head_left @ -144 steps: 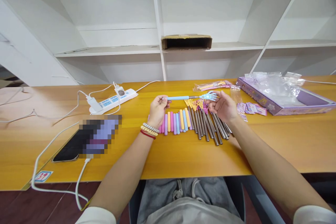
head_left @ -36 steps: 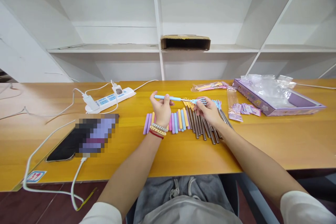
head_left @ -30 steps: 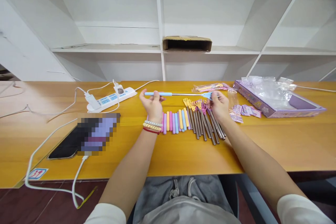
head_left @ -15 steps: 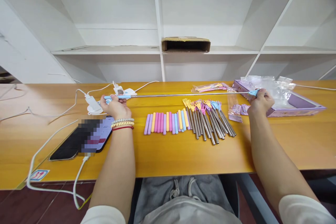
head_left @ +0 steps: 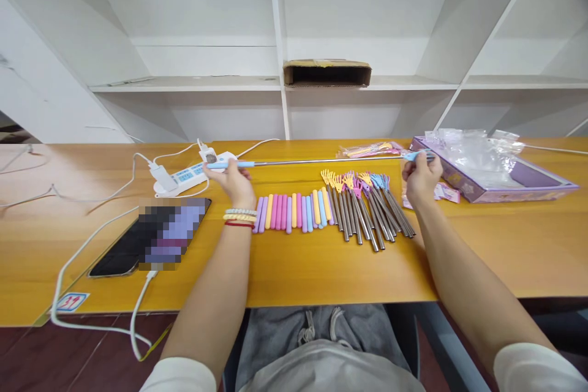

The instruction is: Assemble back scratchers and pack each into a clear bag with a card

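A telescopic back scratcher (head_left: 321, 161) is held level above the table, its thin metal rod drawn out long. My left hand (head_left: 237, 185) is closed around its light-blue handle at the left end. At the other end my right hand (head_left: 423, 179) grips the blue claw-shaped head, partly covering it. Below the rod lies a row of purple, pink, yellow and blue handle sleeves (head_left: 294, 213). Right of that row, several metal rods with coloured claw heads (head_left: 367, 208) lie fanned together, without coloured sleeves on their lower ends.
A purple box (head_left: 528, 191) with clear plastic bags stands at the right. Packaged scratchers (head_left: 372, 150) lie at the back. On the left are a white power strip (head_left: 186, 176), cables and dark phones (head_left: 119, 245). Behind the table rises a white shelf unit holding a cardboard box (head_left: 327, 73).
Both my hands have moved inward, the left one rightward and the right one leftward. The back scratcher's extended length is shorter than before, and more of the power strip shows.
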Demonstrator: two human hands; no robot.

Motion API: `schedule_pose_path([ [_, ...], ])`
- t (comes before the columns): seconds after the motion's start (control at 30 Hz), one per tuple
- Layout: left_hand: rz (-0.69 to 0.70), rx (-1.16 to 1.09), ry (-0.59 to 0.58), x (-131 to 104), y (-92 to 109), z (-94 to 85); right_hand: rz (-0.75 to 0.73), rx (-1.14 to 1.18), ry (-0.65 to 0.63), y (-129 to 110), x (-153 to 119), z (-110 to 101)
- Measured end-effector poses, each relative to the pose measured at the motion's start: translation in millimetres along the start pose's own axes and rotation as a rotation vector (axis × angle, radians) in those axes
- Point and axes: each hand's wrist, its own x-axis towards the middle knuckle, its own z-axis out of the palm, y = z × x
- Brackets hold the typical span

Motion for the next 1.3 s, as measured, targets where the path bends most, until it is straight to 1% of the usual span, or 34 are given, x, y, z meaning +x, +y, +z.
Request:
schedule_pose_path([
  [0.03, -0.020, -0.024, -0.043, -10.7, -2.8, 6.4, -0.003, 0.001, -0.045, -1.8, -8.8, 8.1],
  [0.07, -0.044, -0.038, -0.113, -20.7, -5.3, 11.9, -0.006, 0.007, -0.068, -3.7, -16.6, 15.0],
  [0.1, -0.061, -0.052, -0.184, -29.5, -7.3, 16.1, -0.008, 0.017, -0.067, -5.6, -23.0, 20.5],
  [0.2, -0.110, -0.083, -0.291, -47.2, -11.5, 21.0, -0.029, 0.034, 0.004, -11.5, -34.4, 29.1],
  [0.27, -0.129, -0.082, -0.368, -56.5, -13.1, 21.1, -0.030, 0.025, 0.016, -15.9, -39.6, 32.0],
  [0.3, -0.143, -0.078, -0.418, -62.3, -13.5, 21.3, -0.022, 0.021, -0.004, -18.1, -43.0, 33.8],
  [0.4, -0.229, -0.091, -0.635, -86.2, -11.6, 23.6, 0.012, 0.034, -0.123, -22.7, -58.8, 42.1],
  [0.53, -0.315, -0.090, -0.811, -119.4, -2.6, 24.2, 0.039, 0.064, -0.254, -22.0, -86.1, 54.6],
  [0.63, -0.466, -0.008, -1.002, -131.8, 3.1, 20.3, 0.059, 0.092, -0.327, -19.9, -100.4, 59.8],
  [0.67, -0.499, 0.024, -1.063, -132.8, 3.5, 19.1, 0.063, 0.099, -0.340, -20.0, -102.5, 60.3],
  [0.7, -0.503, 0.048, -1.096, -132.4, 3.0, 18.3, 0.064, 0.101, -0.350, -20.7, -103.0, 60.4],
  [0.73, -0.474, 0.061, -1.091, -130.8, 1.8, 18.2, 0.063, 0.099, -0.358, -21.9, -101.9, 59.9],
  [0.77, -0.422, 0.065, -1.054, -128.3, -0.2, 18.6, 0.061, 0.096, -0.367, -23.4, -99.3, 59.1],
  [0.87, -0.208, 0.083, -0.870, -118.7, -6.7, 22.1, 0.068, 0.111, -0.358, -28.0, -85.4, 54.9],
  [0.9, -0.152, 0.106, -0.837, -116.1, -8.0, 23.3, 0.083, 0.129, -0.345, -28.9, -80.1, 53.2],
  [0.97, -0.094, 0.171, -0.836, -113.5, -8.4, 24.3, 0.142, 0.179, -0.328, -29.3, -71.4, 49.9],
  [1.03, -0.094, 0.211, -0.854, -114.7, -6.2, 23.6, 0.221, 0.247, -0.349, -28.7, -67.7, 47.6],
  [1.13, -0.160, 0.213, -0.873, -119.0, -1.4, 20.8, 0.319, 0.316, -0.472, -28.0, -72.9, 47.8],
  [1.2, -0.179, 0.231, -0.907, -119.9, 0.6, 19.8, 0.362, 0.303, -0.573, -27.2, -81.2, 50.2],
  [1.23, -0.152, 0.251, -0.922, -119.2, 1.1, 19.7, 0.376, 0.283, -0.604, -26.4, -85.5, 51.6],
  [1.3, -0.022, 0.301, -0.925, -116.4, 1.5, 20.4, 0.383, 0.245, -0.619, -23.7, -92.2, 53.7],
])
